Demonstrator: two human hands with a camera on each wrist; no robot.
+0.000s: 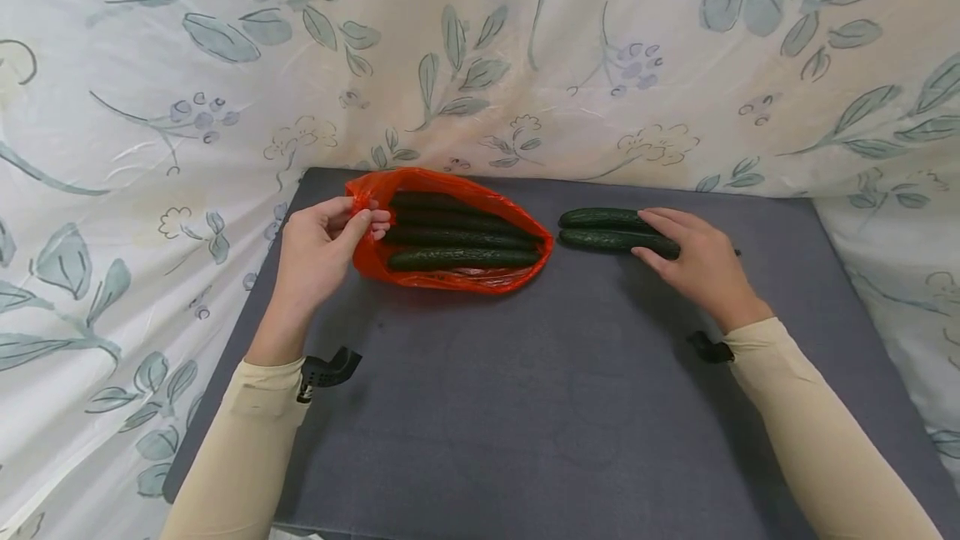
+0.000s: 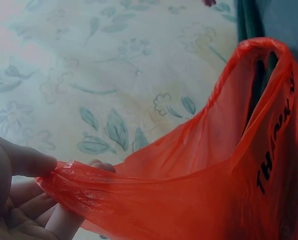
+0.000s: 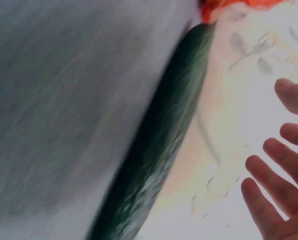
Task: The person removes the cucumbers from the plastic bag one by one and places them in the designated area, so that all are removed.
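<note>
A red plastic bag lies on its side on the dark grey table, its mouth spread wide. Several dark green cucumbers show inside it, side by side. My left hand pinches the left edge of the bag between thumb and fingers; in the left wrist view the gathered plastic stretches away from the fingertips. To the bag's right lie two more cucumbers, parallel and close together. Over their right ends is my right hand, fingers spread. The right wrist view shows those fingers extended, apart from a cucumber.
A flower-patterned white cloth hangs behind the table and along both its sides. The grey tabletop stretches in front of the bag and the cucumbers. Black wrist straps stick out from both sleeves.
</note>
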